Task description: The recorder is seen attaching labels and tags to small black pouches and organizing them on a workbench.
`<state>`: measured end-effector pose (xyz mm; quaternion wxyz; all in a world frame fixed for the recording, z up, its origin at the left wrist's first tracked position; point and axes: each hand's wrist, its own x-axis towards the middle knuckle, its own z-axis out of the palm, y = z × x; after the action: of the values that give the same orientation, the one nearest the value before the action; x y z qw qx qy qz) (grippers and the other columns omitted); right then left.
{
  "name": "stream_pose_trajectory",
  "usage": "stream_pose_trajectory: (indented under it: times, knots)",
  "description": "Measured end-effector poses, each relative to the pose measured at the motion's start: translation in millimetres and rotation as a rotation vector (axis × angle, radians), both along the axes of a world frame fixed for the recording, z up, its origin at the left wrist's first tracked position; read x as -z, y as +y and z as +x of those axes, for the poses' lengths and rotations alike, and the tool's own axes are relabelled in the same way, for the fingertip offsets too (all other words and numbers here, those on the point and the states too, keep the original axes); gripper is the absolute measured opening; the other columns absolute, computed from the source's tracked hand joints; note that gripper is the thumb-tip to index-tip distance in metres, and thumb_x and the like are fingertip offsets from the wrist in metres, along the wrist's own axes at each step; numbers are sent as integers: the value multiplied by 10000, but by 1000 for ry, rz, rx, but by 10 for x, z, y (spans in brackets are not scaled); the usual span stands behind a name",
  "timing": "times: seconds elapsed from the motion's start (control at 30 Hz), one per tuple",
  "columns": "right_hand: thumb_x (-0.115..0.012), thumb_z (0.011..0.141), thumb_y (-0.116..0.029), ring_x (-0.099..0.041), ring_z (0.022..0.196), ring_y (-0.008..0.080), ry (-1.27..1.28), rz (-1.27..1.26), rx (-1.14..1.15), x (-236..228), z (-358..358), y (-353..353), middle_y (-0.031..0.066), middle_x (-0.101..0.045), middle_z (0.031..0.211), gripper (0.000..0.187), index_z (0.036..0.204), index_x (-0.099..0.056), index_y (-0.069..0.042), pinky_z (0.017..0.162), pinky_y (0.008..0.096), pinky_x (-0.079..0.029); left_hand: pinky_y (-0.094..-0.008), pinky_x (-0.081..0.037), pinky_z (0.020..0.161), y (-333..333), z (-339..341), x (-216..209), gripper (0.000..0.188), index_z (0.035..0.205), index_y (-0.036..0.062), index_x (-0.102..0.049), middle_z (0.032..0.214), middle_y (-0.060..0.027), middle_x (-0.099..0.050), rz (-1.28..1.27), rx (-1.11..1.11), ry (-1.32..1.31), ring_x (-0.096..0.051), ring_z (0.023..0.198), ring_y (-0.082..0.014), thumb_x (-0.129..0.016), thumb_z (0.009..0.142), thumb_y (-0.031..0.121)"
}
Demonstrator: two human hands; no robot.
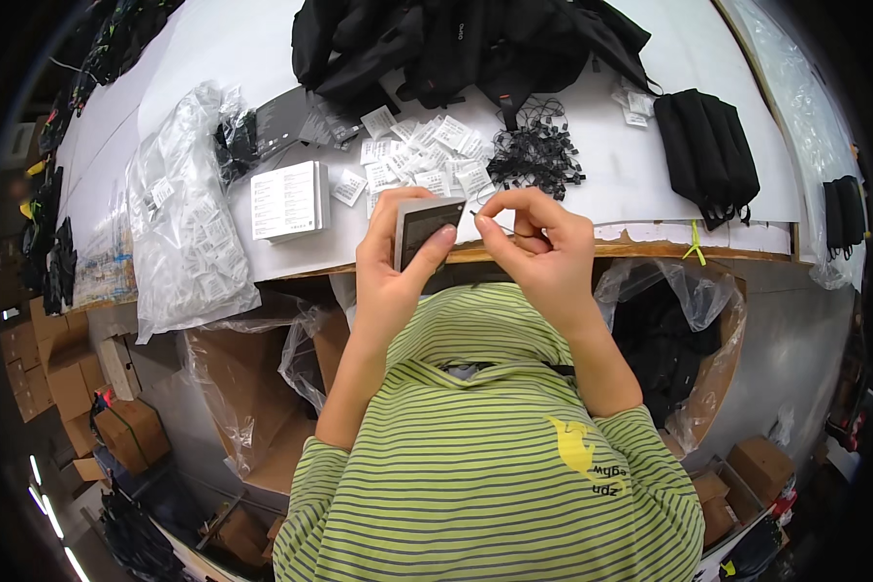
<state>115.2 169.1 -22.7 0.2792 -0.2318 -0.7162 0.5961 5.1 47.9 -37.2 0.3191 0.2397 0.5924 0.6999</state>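
Over the table's near edge, my left hand (386,257) is closed on a dark card hang tag (425,223) with a pale border, thumb across its face. Close to the card's upper right corner, my right hand (553,242) pinches a thin black tag string (474,213). Whether the string passes through the card, I cannot tell. Beyond my hands lies a loose heap of small white printed labels (422,160). To its right sits a tangle of black tag strings (538,160). A stack of white printed cards (286,202) stands left of the labels.
Black bags (466,44) are heaped at the table's far side, and a folded black pouch (708,155) lies at the right. A clear plastic bag of labels (194,213) hangs over the left front edge. Plastic-lined cartons (252,388) stand below the table.
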Motion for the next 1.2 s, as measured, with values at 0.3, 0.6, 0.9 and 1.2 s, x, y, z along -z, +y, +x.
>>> stream_pose_trajectory:
  times: [0.3, 0.6, 0.9, 1.2]
  knots:
    - [-716, 745, -70, -280, 439, 47, 10, 279, 109, 79, 15, -70, -32, -329, 497, 122, 843, -645, -53, 425, 228, -228, -251, -460, 653, 7, 107, -97, 228, 940, 41, -690, 841, -64, -587, -101, -125, 726, -569, 748, -169, -700, 728, -41]
    - [-705, 793, -44, -306, 465, 6, 90, -84, -91, 96, 131, 49, -69, -422, 512, 101, 873, -645, -49, 446, 195, -221, -248, -457, 689, -136, -23, -136, 130, 941, -9, -691, 853, -39, -600, 103, 215, 25, -566, 753, -125, -657, 847, 73]
    - [-652, 862, -139, -366, 467, 9, 28, -458, -423, 148, 180, 162, -63, -463, 536, 99, 902, -621, -54, 439, 189, -260, -181, -421, 605, -79, -51, -88, 91, 886, 0, -567, 788, -1, -564, -42, 326, 0, -517, 668, -46, -603, 895, 82]
    - [-563, 905, -128, -412, 440, 32, -50, -663, -397, 244, 235, 312, -30, -487, 559, 112, 921, -581, -19, 413, 177, -295, -282, -444, 584, 793, -866, 578, 197, 963, 36, -594, 888, -61, -570, -324, -160, 697, -544, 626, -156, -643, 845, 185]
